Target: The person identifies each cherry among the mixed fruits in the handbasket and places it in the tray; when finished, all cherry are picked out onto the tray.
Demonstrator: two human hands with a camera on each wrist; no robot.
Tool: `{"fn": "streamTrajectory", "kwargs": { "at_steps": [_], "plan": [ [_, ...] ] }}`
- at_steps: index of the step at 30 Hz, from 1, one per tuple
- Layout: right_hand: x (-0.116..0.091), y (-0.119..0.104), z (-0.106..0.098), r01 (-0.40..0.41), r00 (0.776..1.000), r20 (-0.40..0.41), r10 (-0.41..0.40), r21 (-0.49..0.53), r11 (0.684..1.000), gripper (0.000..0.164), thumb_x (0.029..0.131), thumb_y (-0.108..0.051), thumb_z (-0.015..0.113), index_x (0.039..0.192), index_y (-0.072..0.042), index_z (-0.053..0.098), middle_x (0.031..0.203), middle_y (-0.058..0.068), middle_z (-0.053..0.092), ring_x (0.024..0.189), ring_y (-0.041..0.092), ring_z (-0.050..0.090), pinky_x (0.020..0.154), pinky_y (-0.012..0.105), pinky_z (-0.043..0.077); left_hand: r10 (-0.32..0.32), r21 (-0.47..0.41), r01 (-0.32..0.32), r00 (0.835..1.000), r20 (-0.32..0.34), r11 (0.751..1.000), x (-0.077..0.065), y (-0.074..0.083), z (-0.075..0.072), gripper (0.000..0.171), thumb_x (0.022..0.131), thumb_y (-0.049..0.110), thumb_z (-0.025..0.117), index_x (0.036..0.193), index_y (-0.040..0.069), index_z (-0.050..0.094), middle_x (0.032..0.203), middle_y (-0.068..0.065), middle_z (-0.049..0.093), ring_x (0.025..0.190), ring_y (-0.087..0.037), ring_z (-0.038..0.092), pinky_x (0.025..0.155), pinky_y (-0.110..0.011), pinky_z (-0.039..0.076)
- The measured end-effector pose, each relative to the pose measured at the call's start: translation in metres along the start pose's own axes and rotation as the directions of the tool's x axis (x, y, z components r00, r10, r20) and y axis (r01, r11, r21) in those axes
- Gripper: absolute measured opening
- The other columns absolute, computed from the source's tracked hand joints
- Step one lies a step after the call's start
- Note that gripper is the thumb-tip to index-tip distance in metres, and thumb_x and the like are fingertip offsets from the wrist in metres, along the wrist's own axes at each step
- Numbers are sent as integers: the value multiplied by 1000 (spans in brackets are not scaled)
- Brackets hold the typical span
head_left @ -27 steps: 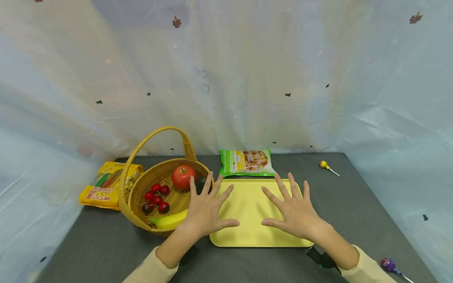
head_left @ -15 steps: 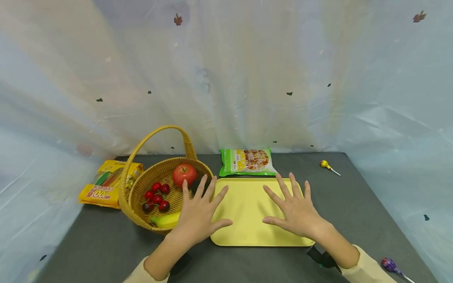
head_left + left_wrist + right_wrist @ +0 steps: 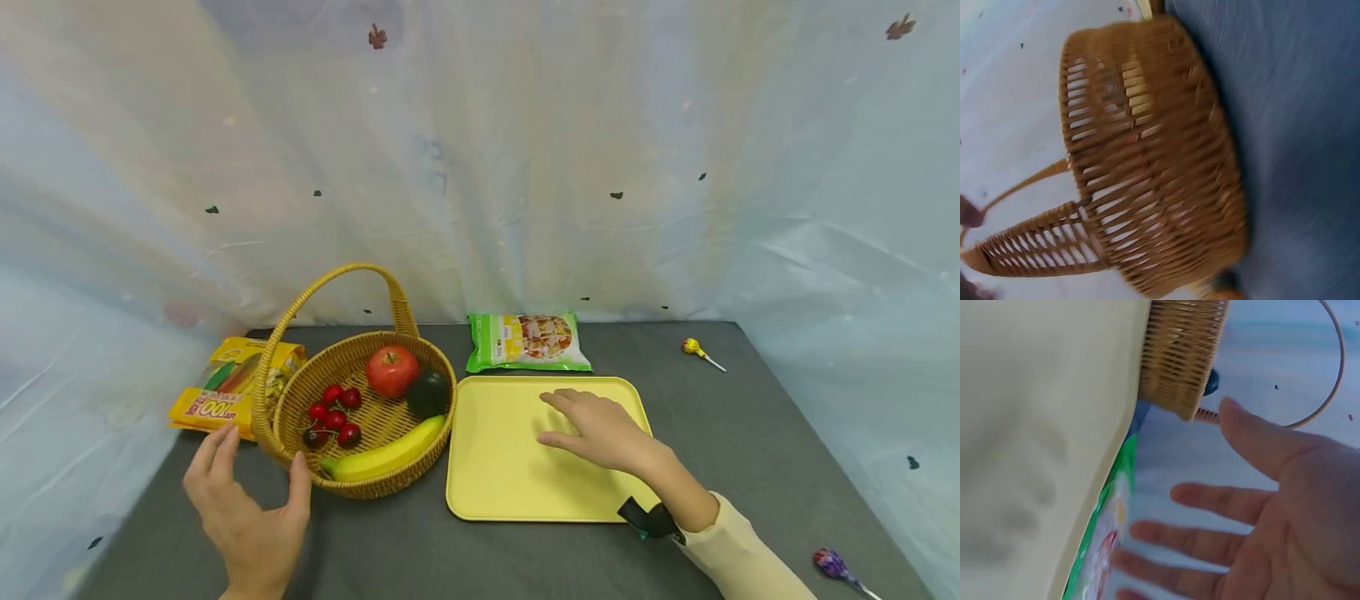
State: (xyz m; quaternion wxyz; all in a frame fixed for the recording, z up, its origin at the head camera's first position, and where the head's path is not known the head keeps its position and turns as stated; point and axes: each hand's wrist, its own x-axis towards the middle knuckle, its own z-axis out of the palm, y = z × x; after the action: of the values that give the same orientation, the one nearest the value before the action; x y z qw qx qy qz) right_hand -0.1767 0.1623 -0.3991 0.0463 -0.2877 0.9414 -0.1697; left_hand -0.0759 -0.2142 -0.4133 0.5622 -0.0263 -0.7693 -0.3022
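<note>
In the head view, a yellow wicker basket (image 3: pixel 372 489) with a tall arched handle stands left of the middle. Inside lie a red apple (image 3: pixel 392 372), a dark green round fruit (image 3: pixel 428 394), a banana (image 3: pixel 386 453) and several cherries (image 3: pixel 334 420). My left hand (image 3: pixel 251 521) is at the basket's front left, thumb and fingers spread apart, holding nothing. The left wrist view shows the wicker side (image 3: pixel 1166 162) close up and blurred, with fingertips at its lower left. My right hand (image 3: pixel 600 429) hovers over a pale yellow tray (image 3: pixel 487 467), fingers extended and empty.
Behind the basket's left side lies a yellow snack bag (image 3: pixel 217 396). A green and white food packet (image 3: pixel 528 342) lies behind the tray. One yellow lollipop (image 3: pixel 693 348) is at the back right, a purple lollipop (image 3: pixel 832 564) at the front right. Plastic sheeting (image 3: pixel 510 167) encloses the grey table.
My left hand has moved left from over the basket's right edge to its front left side. The right hand has turned and shifted slightly left above the tray.
</note>
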Motion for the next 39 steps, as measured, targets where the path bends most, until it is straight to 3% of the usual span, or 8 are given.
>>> {"fn": "streamTrajectory", "kwargs": {
  "at_steps": [2, 5, 7, 9, 14, 18, 29, 39],
  "plan": [
    [13, -6, -2, 52, 998, 12, -54, 87, 995, 56, 98, -43, 63, 138, -4, 58, 135, 14, 60, 120, 34, 59, 94, 52, 52, -192, 22, 191, 968, 162, 981, -9, -9, -6, 61, 90, 13, 72, 142, -2, 42, 127, -25, 49, 113, -15, 46, 87, -14, 36],
    [36, -19, -6, 145, 987, 27, -157, 262, 954, 47, 100, -37, 63, 133, -4, 62, 128, 9, 65, 112, 29, 64, 92, 45, 55, -390, 89, 384, 853, 347, 919, -19, -19, -8, 76, 81, -5, 79, 145, 1, 39, 120, -15, 55, 101, 3, 47, 75, -7, 43],
    [53, -31, -8, 208, 971, 34, -237, 375, 903, 42, 100, -33, 63, 132, -4, 62, 126, 9, 66, 109, 26, 65, 91, 39, 56, -434, 118, 423, 811, 393, 898, -22, -25, -6, 68, 80, -4, 81, 138, -1, 44, 113, -10, 59, 92, 4, 50, 69, -6, 47],
    [70, -47, -10, 268, 947, 37, -318, 452, 851, 38, 101, -28, 63, 131, -5, 62, 124, 8, 66, 109, 23, 65, 90, 33, 56, -450, 137, 433, 794, 408, 891, -23, -28, -6, 61, 80, -1, 82, 131, 0, 49, 106, -8, 61, 84, 5, 53, 65, -8, 50],
    [115, -94, -10, 396, 870, 55, -491, 515, 760, 34, 99, -17, 66, 130, -4, 62, 122, 8, 66, 106, 15, 64, 88, 23, 55, -461, 152, 439, 786, 412, 885, -23, -31, -8, 56, 79, 3, 85, 124, 2, 52, 101, -6, 61, 83, 8, 53, 62, -8, 51],
    [148, -127, -6, 440, 814, 116, -569, 515, 735, 36, 97, -15, 68, 131, -3, 61, 123, 9, 65, 104, 14, 65, 89, 21, 54, -463, 154, 441, 783, 416, 884, -24, -32, -8, 56, 77, 5, 86, 122, 3, 53, 99, -5, 62, 82, 9, 54, 62, -8, 52],
    [210, -184, 29, 303, 778, 405, -481, 428, 851, 50, 93, -24, 74, 136, -4, 59, 129, 7, 63, 106, 12, 62, 80, 13, 50, -441, 135, 424, 801, 405, 895, -30, -35, -10, 56, 77, 5, 87, 122, 2, 54, 97, -1, 62, 83, 7, 55, 67, -9, 52],
    [223, -202, 58, 186, 776, 532, -338, 318, 929, 52, 92, -28, 75, 137, -7, 60, 131, -1, 61, 108, 7, 58, 80, 14, 49, -405, 89, 406, 818, 407, 909, -33, -38, -5, 58, 76, -1, 86, 124, 0, 52, 99, -2, 62, 94, 4, 54, 70, -4, 50]
  ]
}}
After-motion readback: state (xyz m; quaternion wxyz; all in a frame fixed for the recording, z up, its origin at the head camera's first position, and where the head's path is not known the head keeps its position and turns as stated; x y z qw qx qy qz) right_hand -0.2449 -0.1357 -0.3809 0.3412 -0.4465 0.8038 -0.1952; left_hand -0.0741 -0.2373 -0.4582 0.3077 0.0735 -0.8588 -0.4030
